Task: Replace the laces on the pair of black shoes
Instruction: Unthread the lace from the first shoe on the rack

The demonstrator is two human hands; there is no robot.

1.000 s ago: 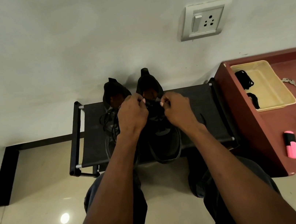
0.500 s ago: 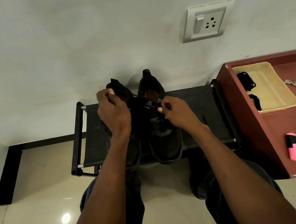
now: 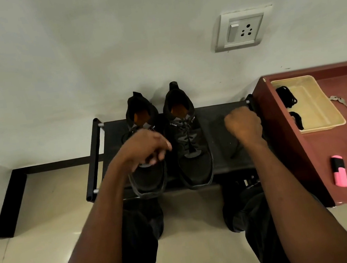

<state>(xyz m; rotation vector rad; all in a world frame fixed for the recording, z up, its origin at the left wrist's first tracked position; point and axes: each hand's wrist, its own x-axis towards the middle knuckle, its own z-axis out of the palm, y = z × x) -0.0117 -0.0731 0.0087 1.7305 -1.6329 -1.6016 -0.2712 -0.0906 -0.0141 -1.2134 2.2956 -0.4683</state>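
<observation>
My right hand (image 3: 243, 125) is curled into a fist above the right end of the low black fabric shoe rack (image 3: 227, 164), and a thin dark lace (image 3: 236, 149) seems to trail down from it onto the rack, though I cannot tell for sure that I am gripping it. My left hand (image 3: 145, 147) hovers with fingers loosely bent over the left black mesh sneaker (image 3: 150, 179), holding nothing I can make out. The right black mesh sneaker (image 3: 190, 151) stands just beside it, toe toward me, lacing visible up its tongue. To do this well, I should keep the lace clear of the rack's edge and steady each shoe while threading. More black laces (image 3: 288, 98) lie in the cream plastic tray (image 3: 318, 109) on the reddish-brown worktop (image 3: 343, 173).
</observation>
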